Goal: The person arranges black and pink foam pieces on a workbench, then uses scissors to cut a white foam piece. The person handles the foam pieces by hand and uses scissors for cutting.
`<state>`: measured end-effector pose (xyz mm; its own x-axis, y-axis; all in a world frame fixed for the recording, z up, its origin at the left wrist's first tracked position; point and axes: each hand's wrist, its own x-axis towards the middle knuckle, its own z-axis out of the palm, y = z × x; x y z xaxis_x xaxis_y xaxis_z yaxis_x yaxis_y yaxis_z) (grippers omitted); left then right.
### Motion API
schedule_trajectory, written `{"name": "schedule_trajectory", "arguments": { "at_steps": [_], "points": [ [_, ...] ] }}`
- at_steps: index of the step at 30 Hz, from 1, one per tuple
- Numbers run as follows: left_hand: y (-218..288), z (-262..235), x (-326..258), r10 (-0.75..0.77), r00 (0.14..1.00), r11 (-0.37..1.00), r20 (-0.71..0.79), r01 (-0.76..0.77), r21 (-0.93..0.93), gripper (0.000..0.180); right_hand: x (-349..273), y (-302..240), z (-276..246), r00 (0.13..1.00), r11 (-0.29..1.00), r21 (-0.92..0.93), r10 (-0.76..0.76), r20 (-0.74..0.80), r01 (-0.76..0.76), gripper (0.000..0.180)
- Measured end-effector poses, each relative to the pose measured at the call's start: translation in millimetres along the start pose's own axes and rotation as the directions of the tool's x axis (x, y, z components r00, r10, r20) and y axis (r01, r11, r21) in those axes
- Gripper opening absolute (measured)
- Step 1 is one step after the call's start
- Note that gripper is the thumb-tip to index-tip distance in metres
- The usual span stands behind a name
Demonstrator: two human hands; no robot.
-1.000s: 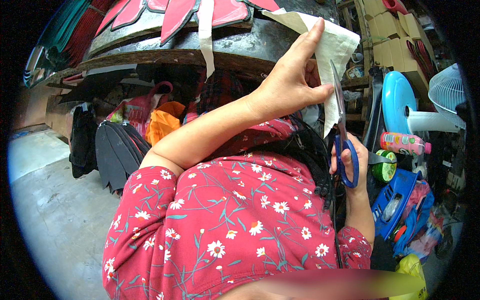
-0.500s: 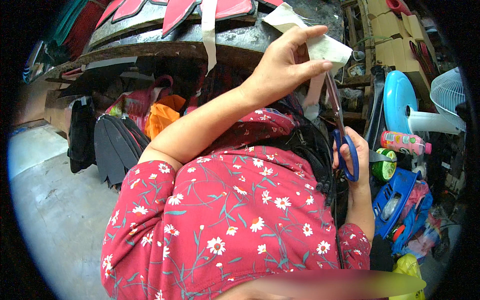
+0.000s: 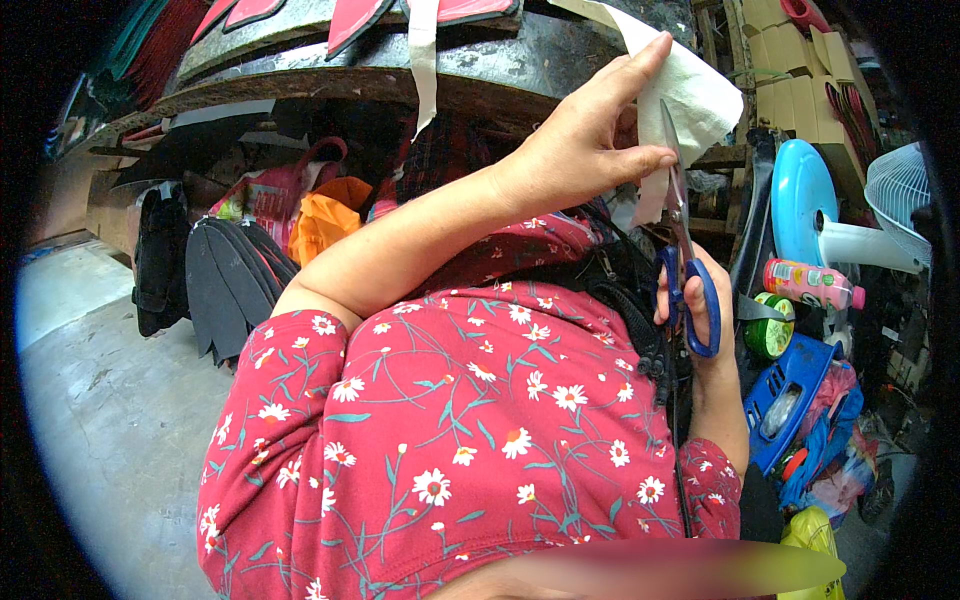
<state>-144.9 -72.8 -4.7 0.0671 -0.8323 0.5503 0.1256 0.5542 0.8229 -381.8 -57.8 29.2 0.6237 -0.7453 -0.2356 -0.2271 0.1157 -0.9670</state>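
My left hand (image 3: 612,128) pinches a white sheet (image 3: 703,98), cloth or paper, between thumb and fingers at the upper right. The sheet curves over to the right, and a narrow part of it hangs below my thumb. My right hand (image 3: 712,300) grips a pair of scissors (image 3: 677,205), its fingers through the blue handles. Their metal blades point up, one lying across the face of the sheet close to my left fingertips. The handles stand apart, so the blades are partly spread. Part of the second blade is hidden.
Red, dark-edged pieces (image 3: 357,22) and a pale hanging strip (image 3: 424,70) are at the bench (image 3: 480,68). Dark leaf-shaped pieces (image 3: 232,288) stand at the left. Right of my arm are a blue fan base (image 3: 798,195), a pink bottle (image 3: 808,283), a green tape roll (image 3: 768,327) and a blue basket (image 3: 785,405).
The left hand and sheet have shifted slightly right. More of the sheet now shows to the right. The scissors' handles have spread, and a blade now overlaps the sheet.
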Motion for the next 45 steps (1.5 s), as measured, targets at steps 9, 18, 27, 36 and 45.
{"name": "schedule_trajectory", "arguments": {
  "at_steps": [9,18,27,36,45],
  "points": [
    [3.4,0.1,-2.0,0.062,0.996,0.989,-0.06,-0.053,0.137,0.091,-7.6,0.1,-4.0,0.999,0.999,0.004,0.035,0.008,-0.035,0.057],
    [7.9,-11.0,1.9,-0.024,0.99,0.987,-0.142,0.046,0.152,0.086,-6.4,0.1,-10.3,0.999,1.0,-0.014,0.019,0.037,-0.019,0.052],
    [11.1,-10.2,2.9,0.139,0.98,0.958,-0.142,-0.096,0.27,0.093,-12.7,-3.6,-9.6,0.995,0.995,-0.023,0.093,0.029,-0.093,0.055],
    [7.3,-2.5,-3.4,-0.056,0.994,0.998,-0.093,0.059,0.028,0.102,-6.9,-0.7,-7.1,0.998,0.998,-0.004,0.061,0.027,-0.061,0.057],
    [-1.3,-1.2,-2.9,0.006,0.999,0.992,-0.048,0.001,0.125,0.103,-1.8,-0.9,-1.6,1.0,0.998,0.06,-0.002,0.0,0.002,0.058]
  ]
}}
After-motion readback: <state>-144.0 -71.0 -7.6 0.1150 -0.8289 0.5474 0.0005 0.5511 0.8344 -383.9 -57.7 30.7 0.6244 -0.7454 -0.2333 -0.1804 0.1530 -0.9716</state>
